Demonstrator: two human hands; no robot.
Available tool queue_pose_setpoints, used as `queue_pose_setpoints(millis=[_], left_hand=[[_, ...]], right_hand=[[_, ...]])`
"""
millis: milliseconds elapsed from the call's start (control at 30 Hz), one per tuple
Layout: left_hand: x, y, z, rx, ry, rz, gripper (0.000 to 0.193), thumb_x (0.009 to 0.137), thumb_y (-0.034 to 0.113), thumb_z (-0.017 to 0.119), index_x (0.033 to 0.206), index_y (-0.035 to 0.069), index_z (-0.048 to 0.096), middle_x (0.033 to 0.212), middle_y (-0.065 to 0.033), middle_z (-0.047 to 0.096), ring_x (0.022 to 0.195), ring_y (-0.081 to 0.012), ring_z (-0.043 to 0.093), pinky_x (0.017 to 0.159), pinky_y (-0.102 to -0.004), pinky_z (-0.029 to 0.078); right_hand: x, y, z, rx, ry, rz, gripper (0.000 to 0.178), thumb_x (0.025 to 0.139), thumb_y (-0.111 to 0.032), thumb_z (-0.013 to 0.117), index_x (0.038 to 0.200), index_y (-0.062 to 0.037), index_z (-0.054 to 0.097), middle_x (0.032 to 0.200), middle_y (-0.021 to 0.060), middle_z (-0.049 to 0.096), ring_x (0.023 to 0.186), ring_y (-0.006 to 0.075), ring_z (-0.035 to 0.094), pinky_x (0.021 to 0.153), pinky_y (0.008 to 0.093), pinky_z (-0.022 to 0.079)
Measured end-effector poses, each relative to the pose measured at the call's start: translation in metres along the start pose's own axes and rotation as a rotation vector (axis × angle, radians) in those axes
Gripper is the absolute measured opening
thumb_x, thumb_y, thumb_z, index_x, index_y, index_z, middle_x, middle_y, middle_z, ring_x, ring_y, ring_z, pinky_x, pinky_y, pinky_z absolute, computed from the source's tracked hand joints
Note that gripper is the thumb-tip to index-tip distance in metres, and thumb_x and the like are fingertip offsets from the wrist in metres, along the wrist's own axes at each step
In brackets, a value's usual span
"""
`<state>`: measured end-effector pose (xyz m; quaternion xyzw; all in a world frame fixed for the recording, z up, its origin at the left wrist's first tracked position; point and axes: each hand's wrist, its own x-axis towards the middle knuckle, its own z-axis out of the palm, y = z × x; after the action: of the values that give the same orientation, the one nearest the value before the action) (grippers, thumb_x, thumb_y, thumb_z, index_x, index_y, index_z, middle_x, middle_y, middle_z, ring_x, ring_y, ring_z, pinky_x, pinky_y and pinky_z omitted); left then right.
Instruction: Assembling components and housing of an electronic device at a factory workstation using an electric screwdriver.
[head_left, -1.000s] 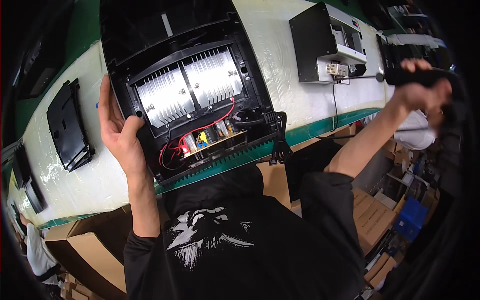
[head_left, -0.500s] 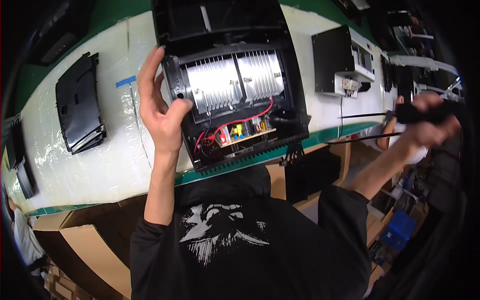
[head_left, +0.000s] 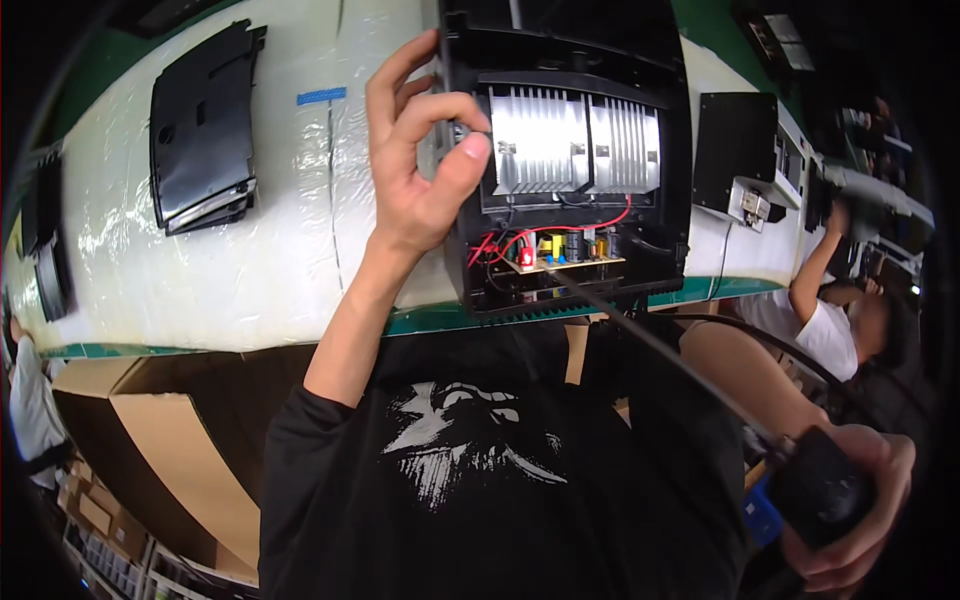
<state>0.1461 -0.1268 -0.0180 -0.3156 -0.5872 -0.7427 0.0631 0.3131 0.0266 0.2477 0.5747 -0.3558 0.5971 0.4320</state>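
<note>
An open black equipment case (head_left: 660, 130) lies on the bench in front of me, holding two silver finned heat sinks (head_left: 540, 165), red wires (head_left: 570, 229) and a small circuit board (head_left: 590, 262). At the case's left wall is my left hand (head_left: 410, 190), thumb and forefinger bent together in a pinch; whatever is between the tips is too small to make out. Low on the right, my right hand (head_left: 870, 510) is wrapped round the black body of a screwdriver (head_left: 825, 490). Its long thin shaft slants up-left toward the circuit board; I cannot tell if the tip touches.
Stacked black panels (head_left: 205, 130) lie on the plastic-covered bench (head_left: 300, 230) at left. A black-and-white box-shaped unit (head_left: 738, 150) stands at right. Open cardboard boxes (head_left: 190, 450) sit below the bench edge. Another person (head_left: 825, 330) is beyond my right arm.
My right hand has swung down and nearer with the screwdriver, its shaft now pointing at the case. The left thumb and forefinger have closed together. The view has shifted, so the case appears farther right.
</note>
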Motion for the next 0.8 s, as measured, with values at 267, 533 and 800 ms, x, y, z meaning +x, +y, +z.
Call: queue_pose_setpoints(millis=[267,533,800], left_hand=[[0.009,0.033,0.012,-0.047,0.137,-0.039,0.017,0.079,0.016,0.058,0.089,0.005,0.066,0.124,-0.0253,0.049,0.112,-0.0314,0.051,0.094,-0.0419,0.04],[0.021,-0.053,0.015,-0.081,0.108,0.831,0.022,0.082,0.025,0.054,0.091,0.007,0.064,0.135,-0.0285,0.034,0.122,-0.037,0.039,0.1,-0.0464,0.029],[0.014,-0.046,0.012,-0.028,0.084,0.732,0.021,0.081,0.023,0.055,0.093,0.008,0.064,0.135,-0.028,0.034,0.124,-0.037,0.037,0.101,-0.0459,0.029]], right_hand=[[-0.09,0.055,0.038,-0.242,0.106,0.547,0.02,0.087,-0.023,0.058,0.087,-0.0052,0.049,0.061,0.005,0.047,0.045,0.015,0.051,0.047,0.0282,0.053],[-0.094,0.025,0.061,-0.589,0.082,1.101,0.026,0.07,0.005,0.067,0.075,-0.0048,0.043,0.053,0.004,0.053,0.048,0.0116,0.056,0.045,0.0148,0.045],[-0.098,0.041,0.057,-0.472,0.068,1.179,0.027,0.086,-0.029,0.06,0.093,-0.0048,0.051,0.065,0.008,0.05,0.047,0.0194,0.053,0.047,0.0319,0.053]])
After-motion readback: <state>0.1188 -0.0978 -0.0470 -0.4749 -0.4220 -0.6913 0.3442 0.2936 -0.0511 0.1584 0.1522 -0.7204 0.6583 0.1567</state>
